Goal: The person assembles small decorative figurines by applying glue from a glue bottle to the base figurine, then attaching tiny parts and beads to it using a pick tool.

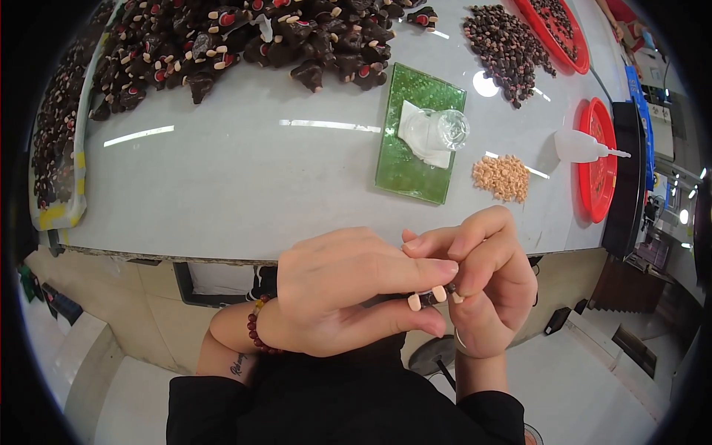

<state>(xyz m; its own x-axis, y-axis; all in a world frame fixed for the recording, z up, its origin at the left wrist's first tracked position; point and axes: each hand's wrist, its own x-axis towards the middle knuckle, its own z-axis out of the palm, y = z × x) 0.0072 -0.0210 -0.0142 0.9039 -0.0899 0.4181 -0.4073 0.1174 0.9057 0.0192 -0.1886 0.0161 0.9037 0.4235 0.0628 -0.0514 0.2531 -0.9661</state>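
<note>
In front of my body, just off the table's near edge, both hands meet over a small dark brown piece (428, 299) with beige rounded ends. My left hand (341, 285) pinches it between thumb and fingers, and the fingers hide most of its body. My right hand (491, 278) is closed at its right side, thumb and fingertips on a tiny dark bit with a beige tip (457, 300). Whether that bit is joined to the brown piece I cannot tell. Beyond my hands lies a heap of small beige pieces (501, 178).
A green glass plate (393, 167) bears white tissue (430, 152) and a small clear cup (452, 130). Dark brown figures (282, 48) are heaped at the back left, small dark pieces (500, 48) at the back right. A white squeeze bottle (578, 147) lies by a red tray (607, 196). A taped tray (78, 185) stands far left.
</note>
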